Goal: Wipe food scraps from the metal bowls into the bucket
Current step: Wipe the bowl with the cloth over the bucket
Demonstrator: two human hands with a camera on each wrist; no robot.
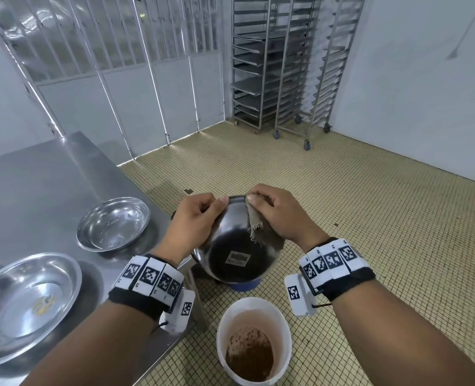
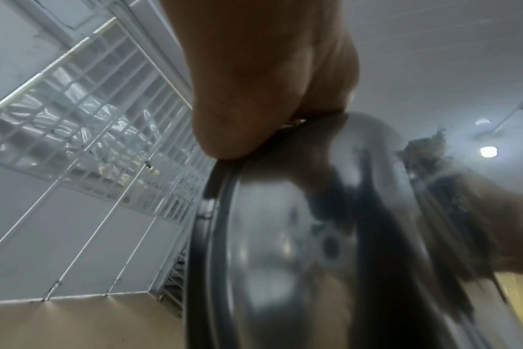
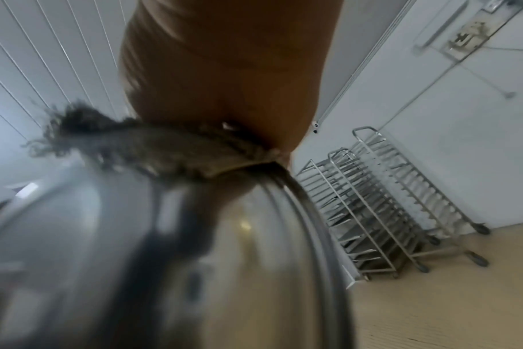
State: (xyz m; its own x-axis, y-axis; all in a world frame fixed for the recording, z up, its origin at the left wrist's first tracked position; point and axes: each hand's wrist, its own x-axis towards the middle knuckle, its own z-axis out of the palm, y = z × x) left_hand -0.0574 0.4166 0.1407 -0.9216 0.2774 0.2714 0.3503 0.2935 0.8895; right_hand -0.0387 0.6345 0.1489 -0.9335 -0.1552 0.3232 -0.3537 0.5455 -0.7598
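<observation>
Head view, near to far: white bucket (image 1: 254,341) at 6 o'clock. Held bowl (image 1: 237,246) sits beyond it over a blue tub (image 1: 244,285); scraps could drop there. Left hand (image 1: 194,221) pinches rim; right hand (image 1: 280,215) pinches rag (image 1: 261,232) over rim.

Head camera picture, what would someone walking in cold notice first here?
Probably the two hands at the centre: the left hand grips a tilted metal bowl by its rim while the right hand presses a frayed cloth over its edge. Just below stands a white bucket with brown slop. Two more bowls sit on the steel table to the left.
</observation>
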